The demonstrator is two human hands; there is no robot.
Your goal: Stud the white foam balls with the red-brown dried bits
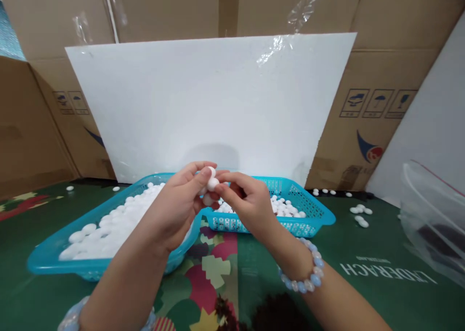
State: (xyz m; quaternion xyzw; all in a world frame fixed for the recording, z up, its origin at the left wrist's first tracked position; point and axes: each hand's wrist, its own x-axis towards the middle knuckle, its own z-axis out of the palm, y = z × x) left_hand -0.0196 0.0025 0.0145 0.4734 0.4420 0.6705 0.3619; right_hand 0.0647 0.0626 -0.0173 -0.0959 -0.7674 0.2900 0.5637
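Observation:
Several small white balls (213, 184) sit in the fingers of my left hand (183, 188), which is closed around them above the gap between two blue baskets. My right hand (250, 195) meets it from the right, thumb and forefinger pinched against one of these balls. Its other fingers are curled, so their tips are partly hidden. Below and left stands a blue basket (69, 267) heaped with white balls (116, 224). Behind my right hand is a second blue basket (316, 207), holding a shallower layer of white balls (286, 207).
A white board (218, 103) leans on cardboard boxes (385, 79) behind the baskets. Loose white balls (359, 209) lie on the green printed surface (290, 273) at right, with a couple more at far left. A clear plastic bag (428, 205) stands at the right edge.

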